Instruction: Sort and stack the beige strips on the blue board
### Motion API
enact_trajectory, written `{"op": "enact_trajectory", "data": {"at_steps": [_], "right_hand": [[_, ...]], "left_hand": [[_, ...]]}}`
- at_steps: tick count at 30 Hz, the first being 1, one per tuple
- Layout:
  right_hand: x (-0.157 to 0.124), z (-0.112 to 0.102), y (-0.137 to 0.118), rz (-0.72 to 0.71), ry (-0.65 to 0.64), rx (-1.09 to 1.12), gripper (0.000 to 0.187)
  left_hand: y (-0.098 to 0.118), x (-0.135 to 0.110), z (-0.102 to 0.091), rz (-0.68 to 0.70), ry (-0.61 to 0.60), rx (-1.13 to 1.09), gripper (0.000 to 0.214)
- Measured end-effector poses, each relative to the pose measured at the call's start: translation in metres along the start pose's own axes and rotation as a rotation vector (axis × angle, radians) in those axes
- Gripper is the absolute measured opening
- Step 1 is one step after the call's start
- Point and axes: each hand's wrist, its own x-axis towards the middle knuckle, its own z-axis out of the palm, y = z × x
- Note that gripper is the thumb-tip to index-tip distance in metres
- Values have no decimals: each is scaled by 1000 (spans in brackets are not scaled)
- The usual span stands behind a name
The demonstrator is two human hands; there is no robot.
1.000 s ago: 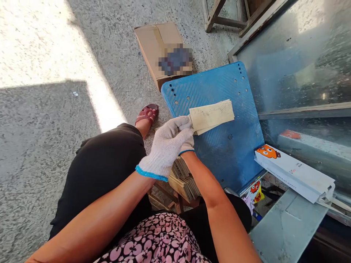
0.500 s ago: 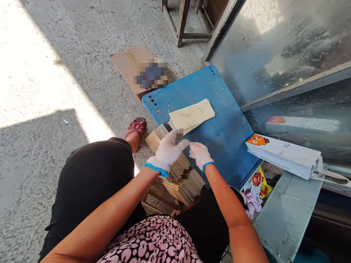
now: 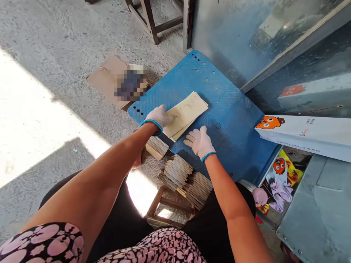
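Note:
My left hand point(image 3: 159, 117), in a white knit glove with a blue cuff, is at the left end of a small stack of thin pale rectangular boards point(image 3: 186, 114). Its thumb reaches over the boards' edge and the index finger stands apart from it; the other fingers are mostly hidden. My right hand point(image 3: 201, 142), gloved alike, is open with its fingers spread, just right of the boards' near end and holding nothing. The boards lie slightly fanned on a blue plastic tabletop point(image 3: 233, 109). Below them, more boards stand in bundles point(image 3: 178, 170), edges upward.
A flattened cardboard box point(image 3: 102, 78) with a blurred-out item lies on the floor at the left. Wooden stool legs point(image 3: 149, 22) stand at the back. A metal-framed panel point(image 3: 233, 40) borders the table. On the right are a white paper bag point(image 3: 309, 135) and a grey metal box point(image 3: 318, 204).
My left hand has moved forward and left from above the bundles to the flat boards. My right hand has spread its fingers beside them. The view has shifted to the right.

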Motion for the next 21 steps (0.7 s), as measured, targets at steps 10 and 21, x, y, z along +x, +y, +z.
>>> {"op": "enact_trajectory", "data": {"at_steps": [10,21], "right_hand": [[5,18,-9,-8,-106,96,75],[15,29,-15,51,-43,-10,75]], "left_hand": [[12,34,6,75,-189,-10,66],[15,26,16,42,-192,-175,56]]}}
